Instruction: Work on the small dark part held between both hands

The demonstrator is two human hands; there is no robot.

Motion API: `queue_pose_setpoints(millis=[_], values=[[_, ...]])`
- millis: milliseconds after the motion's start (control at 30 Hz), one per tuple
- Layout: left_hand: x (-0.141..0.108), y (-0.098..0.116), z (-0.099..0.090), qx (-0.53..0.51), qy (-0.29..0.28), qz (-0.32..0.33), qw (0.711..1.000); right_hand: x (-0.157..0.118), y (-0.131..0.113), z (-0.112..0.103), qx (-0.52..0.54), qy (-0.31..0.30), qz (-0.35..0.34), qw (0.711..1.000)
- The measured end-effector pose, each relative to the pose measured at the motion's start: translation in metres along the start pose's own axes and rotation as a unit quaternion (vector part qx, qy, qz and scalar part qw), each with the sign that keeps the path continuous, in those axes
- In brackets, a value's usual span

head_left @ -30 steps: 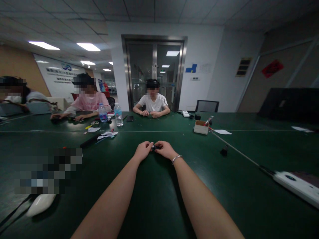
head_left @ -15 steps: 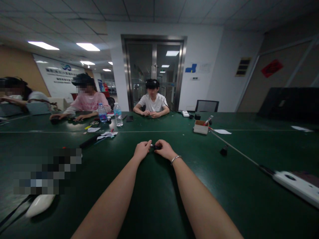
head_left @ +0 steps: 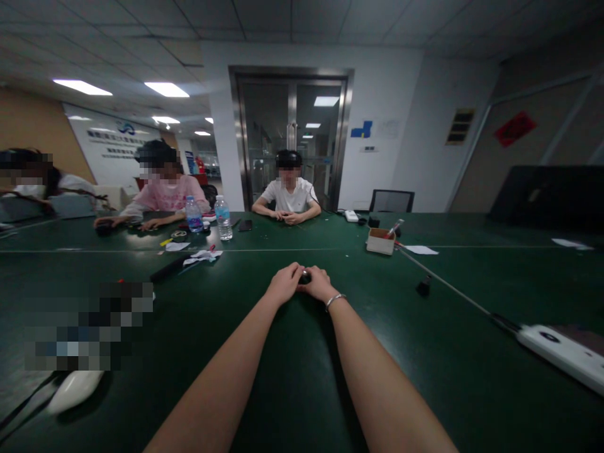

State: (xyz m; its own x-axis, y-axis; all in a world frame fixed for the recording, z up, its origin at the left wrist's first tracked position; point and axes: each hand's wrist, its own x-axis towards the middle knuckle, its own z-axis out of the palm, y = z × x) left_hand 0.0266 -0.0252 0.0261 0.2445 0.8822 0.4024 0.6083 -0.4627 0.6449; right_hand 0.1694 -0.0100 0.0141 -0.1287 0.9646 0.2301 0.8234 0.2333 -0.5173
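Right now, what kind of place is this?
It looks like an office or meeting room: there's a big green table, an office chair and a white power strip.

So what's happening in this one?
Both bare hands, left hand and right hand, are close together over the green table, fingers around a small dark, shiny object. The fingers cover much of it, so what it is can't be told. A black item stands off to the right, short of the box. Across the table, a person in white sits with both hands together on the tabletop.
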Motion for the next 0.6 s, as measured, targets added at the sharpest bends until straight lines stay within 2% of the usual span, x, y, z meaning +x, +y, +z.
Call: queue_pose_setpoints(millis=[67, 133, 167, 233, 300, 367, 400, 500, 600], values=[[0.0, 0.002, 0.0, 0.022, -0.021, -0.001, 1.0, 0.001, 0.004, -0.015, 0.041, -0.047, -0.016, 0.998], [0.0, -0.003, -0.008, 0.044, -0.031, -0.005, 0.999, 0.002, 0.012, -0.04, 0.1, -0.1, -0.005, 0.99], [0.0, -0.009, -0.015, 0.057, -0.03, -0.009, 0.998, 0.002, 0.018, -0.056, 0.122, -0.102, 0.001, 0.987], [-0.002, -0.026, -0.036, 0.089, -0.026, -0.028, 0.995, -0.002, 0.035, -0.093, 0.146, -0.013, 0.019, 0.989], [-0.006, -0.051, -0.065, 0.116, -0.02, -0.066, 0.991, -0.01, 0.059, -0.132, 0.129, 0.126, 0.081, 0.98], [-0.013, -0.079, -0.099, 0.145, -0.009, -0.121, 0.982, -0.025, 0.086, -0.167, 0.059, 0.241, 0.171, 0.953], [-0.018, -0.093, -0.116, 0.161, -0.002, -0.143, 0.977, -0.033, 0.1, -0.18, 0.017, 0.275, 0.206, 0.939], [-0.032, -0.125, -0.163, 0.203, 0.014, -0.207, 0.957, -0.058, 0.138, -0.2, -0.042, 0.287, 0.309, 0.906], [-0.039, -0.14, -0.198, 0.224, 0.008, -0.253, 0.941, -0.071, 0.163, -0.191, 0.005, 0.256, 0.399, 0.88]])
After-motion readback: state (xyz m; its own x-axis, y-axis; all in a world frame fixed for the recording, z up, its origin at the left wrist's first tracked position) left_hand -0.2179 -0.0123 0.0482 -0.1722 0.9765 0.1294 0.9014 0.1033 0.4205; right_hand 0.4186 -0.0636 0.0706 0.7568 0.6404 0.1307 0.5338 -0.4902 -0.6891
